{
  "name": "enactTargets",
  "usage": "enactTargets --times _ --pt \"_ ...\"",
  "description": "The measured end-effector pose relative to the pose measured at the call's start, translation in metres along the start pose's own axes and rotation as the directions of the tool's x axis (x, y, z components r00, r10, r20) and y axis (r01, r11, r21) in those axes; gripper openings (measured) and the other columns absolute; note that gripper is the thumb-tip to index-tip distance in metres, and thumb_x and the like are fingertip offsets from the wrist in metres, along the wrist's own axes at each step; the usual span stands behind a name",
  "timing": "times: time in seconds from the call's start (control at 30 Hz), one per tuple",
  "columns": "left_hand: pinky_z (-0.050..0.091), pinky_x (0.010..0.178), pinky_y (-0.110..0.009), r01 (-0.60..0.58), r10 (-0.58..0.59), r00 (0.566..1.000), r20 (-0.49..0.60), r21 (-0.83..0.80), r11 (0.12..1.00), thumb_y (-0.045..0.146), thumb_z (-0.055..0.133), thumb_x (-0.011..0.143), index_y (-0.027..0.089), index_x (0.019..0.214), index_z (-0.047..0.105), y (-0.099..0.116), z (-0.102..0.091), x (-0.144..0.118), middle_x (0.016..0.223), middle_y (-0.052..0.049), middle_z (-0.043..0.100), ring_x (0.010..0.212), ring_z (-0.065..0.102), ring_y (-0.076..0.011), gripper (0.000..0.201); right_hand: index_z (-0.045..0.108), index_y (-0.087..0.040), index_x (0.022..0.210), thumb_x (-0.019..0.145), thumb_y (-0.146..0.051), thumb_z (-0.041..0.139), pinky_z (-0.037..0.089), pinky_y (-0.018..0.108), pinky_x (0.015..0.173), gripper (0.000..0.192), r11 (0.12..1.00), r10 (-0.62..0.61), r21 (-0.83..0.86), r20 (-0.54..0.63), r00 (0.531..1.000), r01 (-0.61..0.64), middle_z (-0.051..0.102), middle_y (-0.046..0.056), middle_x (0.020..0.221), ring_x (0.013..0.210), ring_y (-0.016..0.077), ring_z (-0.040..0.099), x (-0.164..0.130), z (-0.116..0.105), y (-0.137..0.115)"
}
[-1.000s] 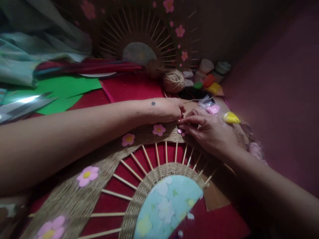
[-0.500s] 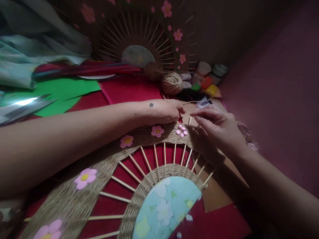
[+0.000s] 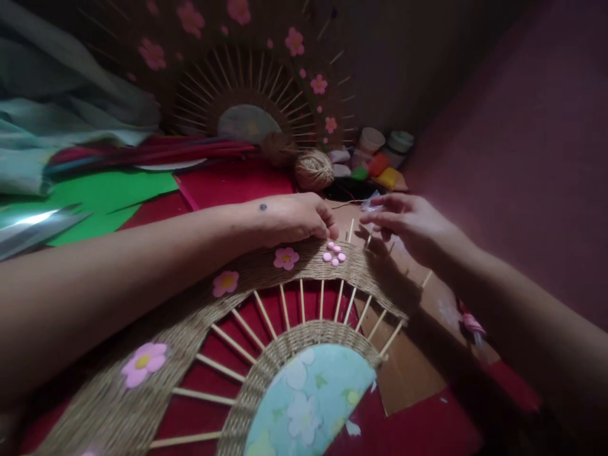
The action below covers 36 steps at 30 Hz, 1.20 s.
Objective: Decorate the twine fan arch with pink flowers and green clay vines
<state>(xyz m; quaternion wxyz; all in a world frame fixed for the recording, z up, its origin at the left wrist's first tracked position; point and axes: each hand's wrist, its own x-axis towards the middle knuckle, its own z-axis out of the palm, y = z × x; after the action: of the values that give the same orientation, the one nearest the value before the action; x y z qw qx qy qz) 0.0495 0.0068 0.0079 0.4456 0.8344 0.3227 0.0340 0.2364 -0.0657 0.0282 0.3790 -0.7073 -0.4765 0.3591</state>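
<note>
1. The left hand [image 3: 294, 218] lies palm down on the woven band [image 3: 247, 278], its fingers curled together and its fingertips pressing the rim just beside the petals [image 3: 334, 253]; it clamps nothing that shows.
2. The right hand [image 3: 408, 225] hovers above the band's right end, its fingers loosely apart. A clear scrap [image 3: 370, 204] sits at its fingertips; whether it is pinched or only touched cannot be told.
3. The light is dim. Both forearms run out of the picture, and the band's lower left part is cut off and blurred.
4. The petals are five small pink dots in a ring, lying flat on the band between the two hands.
5. The band arcs from lower left to right, and its sticks [image 3: 266, 316] fan out from the blue centre [image 3: 308, 399].
6. Behind, on the tabletop, are a twine ball [image 3: 314, 170], green paper [image 3: 104, 193] and a second, upright band [image 3: 247, 82].
</note>
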Motion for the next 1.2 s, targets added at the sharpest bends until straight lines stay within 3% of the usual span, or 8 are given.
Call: enactTargets --times 0.1,0.2,0.33,0.47,0.53,0.73,0.97,1.2 --pt "0.039 0.061 -0.024 0.026 -0.026 1.000 -0.013 -0.018 1.000 0.026 0.052 0.070 0.018 0.091 0.065 0.007 -0.003 -0.005 0.081 -0.003 0.068 0.072 0.058 -0.0162 0.026 0.060 -0.017 0.091 0.065 -0.018 0.077 0.042 0.026 0.044 0.031 0.993 -0.106 -0.043 -0.016 0.994 0.105 0.065 0.003 0.071 0.053 0.0130 0.055 0.021 -0.012 -0.002" --pt "0.040 0.063 -0.023 -0.008 0.008 1.000 -0.003 -0.009 1.000 0.027 0.051 0.070 0.018 0.087 0.064 0.013 -0.007 -0.010 0.079 -0.002 0.066 0.071 0.057 -0.0155 0.023 0.062 -0.015 0.090 0.075 -0.028 0.070 0.047 0.027 0.051 0.021 0.999 0.038 0.002 0.345 0.938 -0.042 0.069 0.007 0.077 0.060 0.0150 0.062 0.042 -0.024 -0.003" --pt "0.040 0.064 -0.023 -0.027 0.028 1.000 0.012 -0.025 0.999 0.027 0.049 0.071 0.017 0.085 0.061 0.019 -0.011 -0.014 0.079 -0.002 0.065 0.072 0.057 -0.0148 0.021 0.063 -0.010 0.101 0.086 -0.026 0.055 0.053 0.031 0.069 0.024 0.967 0.125 0.036 0.798 0.590 -0.253 0.072 0.010 0.087 0.072 0.0157 0.067 0.064 -0.028 0.002" --pt "0.040 0.064 -0.023 -0.024 0.023 1.000 0.016 0.023 0.999 0.027 0.048 0.073 0.018 0.091 0.061 0.023 -0.013 -0.015 0.082 -0.001 0.065 0.074 0.057 -0.0150 0.023 0.060 -0.007 0.109 0.080 -0.021 0.052 0.056 0.034 0.067 0.032 0.914 0.102 0.023 0.953 0.284 -0.405 0.073 0.010 0.091 0.070 0.0174 0.068 0.081 -0.016 0.017" --pt "0.041 0.066 -0.022 -0.017 0.015 1.000 0.018 0.069 0.998 0.026 0.048 0.075 0.018 0.094 0.061 0.025 -0.014 -0.018 0.086 -0.001 0.066 0.078 0.058 -0.0155 0.024 0.060 -0.007 0.108 0.075 -0.017 0.051 0.056 0.033 0.068 0.036 0.884 0.053 0.048 0.978 0.202 -0.465 0.073 0.011 0.094 0.074 0.0183 0.069 0.085 -0.007 0.025" --pt "0.042 0.067 -0.022 0.029 -0.022 0.999 -0.037 0.206 0.978 0.026 0.045 0.084 0.022 0.105 0.064 0.032 -0.013 -0.038 0.092 0.000 0.069 0.075 0.060 -0.0135 0.029 0.060 -0.006 0.109 0.068 -0.010 0.049 0.051 0.033 0.086 0.042 0.843 -0.046 0.171 0.967 0.249 -0.509 0.073 0.011 0.092 0.086 0.0175 0.069 0.068 0.009 0.025" --pt "0.047 0.074 -0.024 -0.196 0.287 0.939 -0.187 0.393 0.898 0.024 0.043 0.086 0.020 0.117 0.062 0.017 0.005 -0.058 0.105 -0.008 0.066 0.086 0.062 -0.0162 0.036 0.062 -0.008 0.105 0.066 -0.007 0.044 0.047 0.034 0.092 0.042 0.814 -0.016 0.168 0.963 0.268 -0.556 0.073 0.009 0.093 0.088 0.0165 0.069 0.063 0.012 0.021" --pt "0.048 0.085 -0.024 -0.296 0.406 0.899 -0.162 0.458 0.838 0.018 0.035 0.095 0.023 0.131 0.051 0.001 0.023 -0.068 0.120 -0.008 0.058 0.104 0.059 -0.0165 0.040 0.061 -0.005 0.109 0.070 -0.008 0.043 0.048 0.034 0.089 0.043 0.810 -0.049 0.187 0.966 0.255 -0.556 0.073 0.011 0.094 0.087 0.0177 0.069 0.065 0.013 0.028"
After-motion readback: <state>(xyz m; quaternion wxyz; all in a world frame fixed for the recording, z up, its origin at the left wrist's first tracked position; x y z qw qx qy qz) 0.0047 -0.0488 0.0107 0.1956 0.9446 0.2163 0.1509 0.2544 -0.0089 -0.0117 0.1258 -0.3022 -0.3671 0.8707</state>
